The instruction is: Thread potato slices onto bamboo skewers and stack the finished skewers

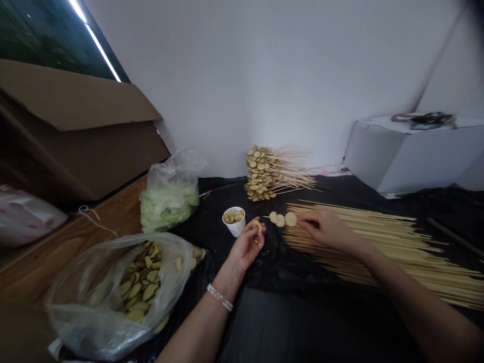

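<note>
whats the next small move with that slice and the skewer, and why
Probably the left hand should bring its round slice onto the tip of the skewer and press it through. The right hand pinches that skewer, which carries three slices. Its bare tip points at the slice pinched in the left fingers, with only a small gap between them.
</note>
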### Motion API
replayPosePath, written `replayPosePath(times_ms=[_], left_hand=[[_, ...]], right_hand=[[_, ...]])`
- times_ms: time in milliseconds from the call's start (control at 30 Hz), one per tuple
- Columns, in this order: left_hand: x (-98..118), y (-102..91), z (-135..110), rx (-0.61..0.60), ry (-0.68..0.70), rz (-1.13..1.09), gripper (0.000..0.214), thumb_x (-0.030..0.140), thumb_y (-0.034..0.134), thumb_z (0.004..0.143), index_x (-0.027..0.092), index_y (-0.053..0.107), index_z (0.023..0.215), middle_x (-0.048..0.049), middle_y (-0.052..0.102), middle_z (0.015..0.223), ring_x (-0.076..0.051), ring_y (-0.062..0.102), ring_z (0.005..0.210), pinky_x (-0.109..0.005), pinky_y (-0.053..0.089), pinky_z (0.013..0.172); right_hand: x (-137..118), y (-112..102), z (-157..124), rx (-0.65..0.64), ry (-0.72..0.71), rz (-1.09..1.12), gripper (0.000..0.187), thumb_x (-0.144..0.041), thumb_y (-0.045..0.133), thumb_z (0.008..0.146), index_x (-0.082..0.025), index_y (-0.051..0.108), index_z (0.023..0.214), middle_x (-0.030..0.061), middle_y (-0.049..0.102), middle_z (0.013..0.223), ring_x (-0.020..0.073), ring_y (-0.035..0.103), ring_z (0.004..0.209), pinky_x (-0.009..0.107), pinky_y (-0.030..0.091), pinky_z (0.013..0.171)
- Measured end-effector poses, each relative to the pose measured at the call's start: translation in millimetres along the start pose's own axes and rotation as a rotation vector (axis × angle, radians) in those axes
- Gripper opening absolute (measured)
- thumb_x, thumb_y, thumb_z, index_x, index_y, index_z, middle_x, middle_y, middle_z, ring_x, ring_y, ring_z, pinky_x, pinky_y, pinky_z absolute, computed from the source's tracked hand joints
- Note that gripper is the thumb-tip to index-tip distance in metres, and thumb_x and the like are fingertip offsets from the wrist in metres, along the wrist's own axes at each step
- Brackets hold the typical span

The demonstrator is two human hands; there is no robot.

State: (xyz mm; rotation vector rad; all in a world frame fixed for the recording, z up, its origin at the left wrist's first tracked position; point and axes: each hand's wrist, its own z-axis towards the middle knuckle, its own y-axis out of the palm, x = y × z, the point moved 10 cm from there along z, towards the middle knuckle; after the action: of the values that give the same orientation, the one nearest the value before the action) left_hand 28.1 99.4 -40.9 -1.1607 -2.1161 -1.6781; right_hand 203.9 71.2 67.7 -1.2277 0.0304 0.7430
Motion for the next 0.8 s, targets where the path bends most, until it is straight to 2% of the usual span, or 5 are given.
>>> replayPosePath(times_ms=[100, 233, 433, 667, 800], left_hand=[[-0.6, 0.1, 0.5, -0.006, 0.009, 0.022, 0.024, 0.004, 0.065, 0.073, 0.016, 0.061, 0.093, -0.0038, 0.066, 0.093, -0.007, 0.063, 0.069, -0.012, 0.05, 0.055], [-1.8, -0.6, -0.2, -0.002, 0.0, 0.033, 0.016, 0.007, 0.068, 0.073, 0.016, 0.061, 0.084, -0.0029, 0.067, 0.091, -0.006, 0.062, 0.066, -0.012, 0.048, 0.053], [-1.6, 0.3, 1.0, -0.008, 0.008, 0.034, 0.009, 0.007, 0.065, 0.076, 0.014, 0.063, 0.082, -0.004, 0.067, 0.092, -0.008, 0.064, 0.074, -0.015, 0.052, 0.062], [0.1, -4.2, 3.0, 0.04, 0.05, 0.035, 0.007, 0.005, 0.063, 0.077, 0.012, 0.064, 0.079, -0.0067, 0.068, 0.089, -0.008, 0.065, 0.073, -0.013, 0.053, 0.062], [2.0, -3.0, 2.9, 0.027, 0.086, 0.083, 0.007, 0.004, 0.063, 0.077, 0.011, 0.064, 0.078, -0.0078, 0.068, 0.089, -0.009, 0.065, 0.073, -0.013, 0.053, 0.062]], right_hand=[[-2.6, -1.5, 0.0, -0.009, -0.025, -0.003, 0.024, -0.025, 0.046, 0.085, -0.022, 0.065, 0.07, 0.0005, 0.067, 0.066, 0.0134, 0.054, 0.058, 0.025, 0.033, 0.057], [-4.4, -2.4, -0.3, -0.021, -0.028, -0.02, 0.025, -0.024, 0.046, 0.085, -0.022, 0.062, 0.066, 0.0, 0.065, 0.063, 0.013, 0.052, 0.056, 0.025, 0.031, 0.056], [-6.8, -2.1, -1.8, -0.051, -0.042, 0.009, 0.024, -0.021, 0.047, 0.083, -0.021, 0.062, 0.065, -0.0005, 0.065, 0.064, 0.0124, 0.052, 0.057, 0.025, 0.031, 0.056], [-7.6, -1.6, -3.1, -0.079, -0.039, -0.012, 0.024, -0.021, 0.047, 0.083, -0.022, 0.06, 0.063, -0.0008, 0.064, 0.062, 0.0126, 0.052, 0.056, 0.025, 0.031, 0.058], [-8.0, -2.4, -3.2, -0.078, -0.046, -0.005, 0.024, -0.02, 0.048, 0.083, -0.021, 0.059, 0.062, -0.0009, 0.063, 0.061, 0.0123, 0.052, 0.056, 0.025, 0.031, 0.058]])
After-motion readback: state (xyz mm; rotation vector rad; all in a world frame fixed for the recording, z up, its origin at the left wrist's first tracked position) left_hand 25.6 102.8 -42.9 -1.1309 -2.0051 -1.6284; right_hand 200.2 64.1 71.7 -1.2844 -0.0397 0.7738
